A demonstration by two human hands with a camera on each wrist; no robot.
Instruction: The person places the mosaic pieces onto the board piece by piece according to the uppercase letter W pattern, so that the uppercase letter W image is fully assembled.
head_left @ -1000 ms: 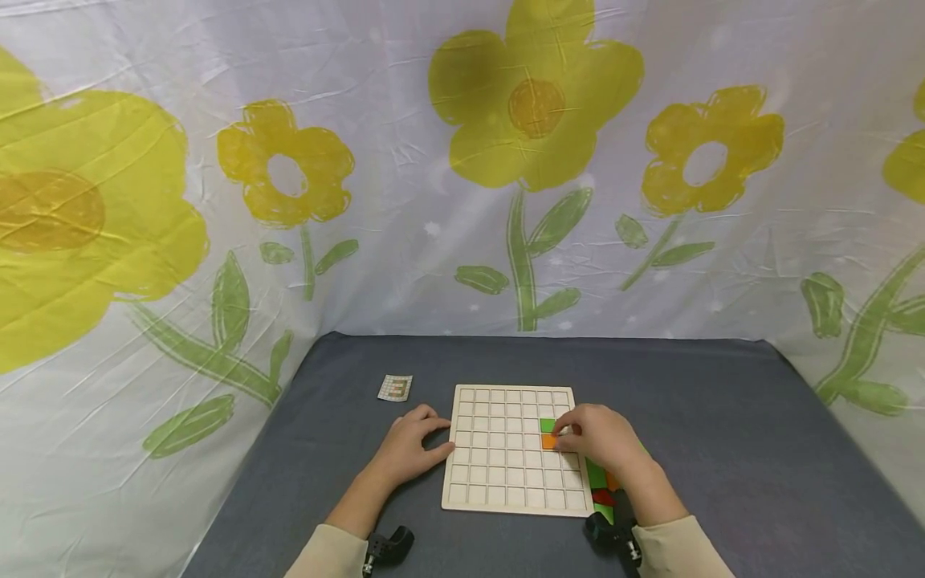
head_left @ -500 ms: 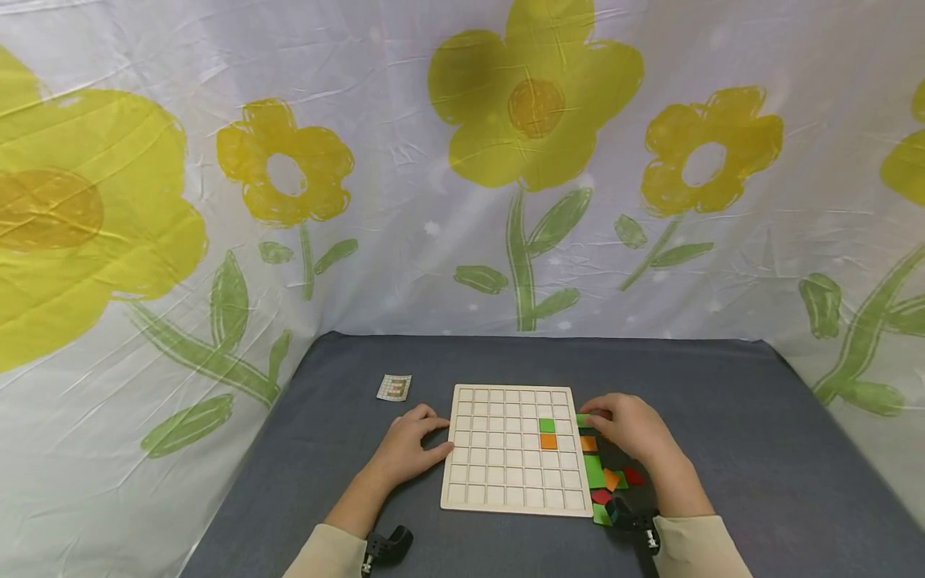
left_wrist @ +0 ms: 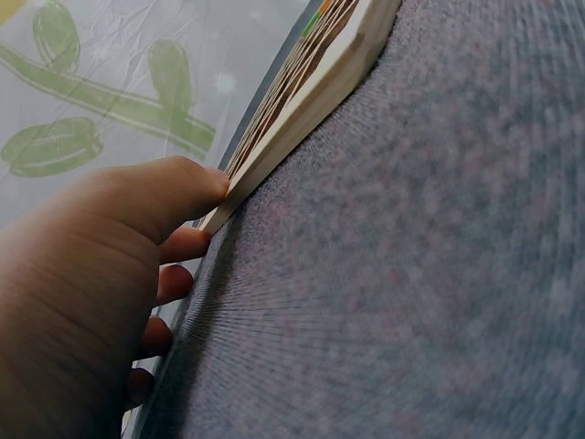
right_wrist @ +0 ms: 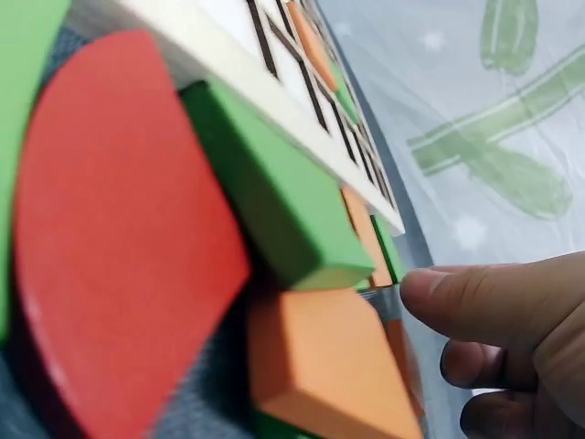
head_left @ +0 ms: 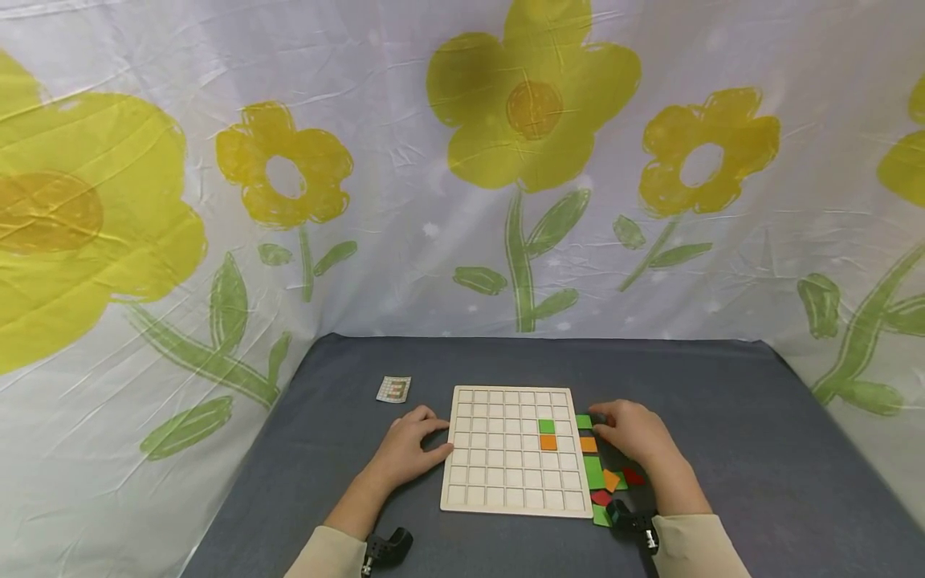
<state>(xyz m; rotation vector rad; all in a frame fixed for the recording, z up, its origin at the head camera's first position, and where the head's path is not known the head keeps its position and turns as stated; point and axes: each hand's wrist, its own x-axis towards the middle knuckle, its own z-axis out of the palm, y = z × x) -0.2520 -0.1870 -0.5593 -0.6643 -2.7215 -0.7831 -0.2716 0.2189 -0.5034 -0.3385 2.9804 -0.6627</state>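
In the head view, a pale wooden grid board (head_left: pixel 506 510) lies flat, a green square (head_left: pixel 547 426) and an orange square (head_left: pixel 548 442) set in its cells. My left hand (head_left: pixel 406 449) touches the board's left edge with thumb and forefinger spread apart; the left wrist view shows the thumb (left_wrist: pixel 196 187) against that edge. Off the board's right edge, my right hand (head_left: pixel 639 437) has its fingertips around the outer end of a loose green block (head_left: pixel 583 421), which lies on the cloth. Whether they touch it I cannot tell.
More blocks line the board's right side: an orange one (head_left: pixel 588 445), a larger green one (head_left: pixel 593 473), an orange angular one (head_left: pixel 610 480), red ones (head_left: pixel 633 476). A small patterned card (head_left: pixel 393 389) lies beyond the left hand. Behind the table hangs a flowered curtain (head_left: pixel 405 265).
My right hand has left the orange square on the board and moved right to the loose green block, then shifted slightly outward. The left hand has stayed at the board's edge.
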